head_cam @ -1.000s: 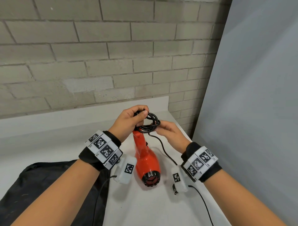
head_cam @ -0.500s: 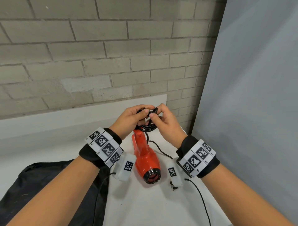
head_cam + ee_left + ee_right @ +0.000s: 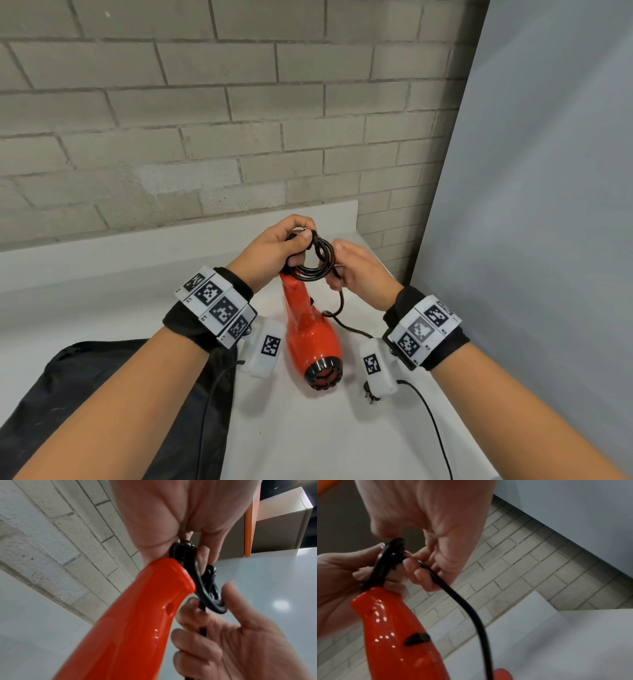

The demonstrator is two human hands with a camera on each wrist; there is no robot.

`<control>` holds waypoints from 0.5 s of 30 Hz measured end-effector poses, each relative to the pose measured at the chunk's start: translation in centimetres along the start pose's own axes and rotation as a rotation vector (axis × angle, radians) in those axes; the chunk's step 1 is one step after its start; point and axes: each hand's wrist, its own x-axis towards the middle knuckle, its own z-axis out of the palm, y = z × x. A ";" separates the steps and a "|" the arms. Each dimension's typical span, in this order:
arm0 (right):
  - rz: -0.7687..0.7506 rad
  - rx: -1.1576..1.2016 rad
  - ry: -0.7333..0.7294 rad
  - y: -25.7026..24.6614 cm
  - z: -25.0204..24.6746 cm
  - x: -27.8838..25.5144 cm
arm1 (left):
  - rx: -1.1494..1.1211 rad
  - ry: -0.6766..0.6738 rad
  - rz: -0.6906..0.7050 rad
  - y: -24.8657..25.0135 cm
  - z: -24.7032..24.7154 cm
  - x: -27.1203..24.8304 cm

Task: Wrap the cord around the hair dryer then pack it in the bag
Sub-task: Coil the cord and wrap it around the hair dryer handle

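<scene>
The red hair dryer point(image 3: 310, 329) hangs over the white table point(image 3: 308, 438), handle up and nozzle toward me. Its black cord point(image 3: 313, 263) is gathered in a small coil at the handle's end. My left hand point(image 3: 291, 241) grips that coil against the handle tip, thumb on top. My right hand point(image 3: 342, 274) sits just right of the coil and pinches the loose cord running down from it. The plug point(image 3: 371, 394) lies on the table under my right wrist. In the wrist views, the handle point(image 3: 133, 622) and cord point(image 3: 465, 608) show between both hands.
A black bag point(image 3: 102, 394) lies flat on the table at the lower left, under my left forearm. A brick wall point(image 3: 205, 137) stands behind the table and a grey panel point(image 3: 548, 205) closes off the right side.
My right hand has come down and to the right from beside the left fingers, laying another loop on the coil. The left hand has kept its grip at the handle end.
</scene>
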 end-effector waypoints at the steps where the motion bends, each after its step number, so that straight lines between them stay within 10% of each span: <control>1: 0.011 -0.008 -0.023 0.2 -0.3 -0.1 | -0.014 0.018 0.014 0.0 0.0 0.0; 15: -0.261 -0.959 0.369 -5.3 -0.1 0.3 | 0.373 0.132 0.179 -0.1 1.7 -0.5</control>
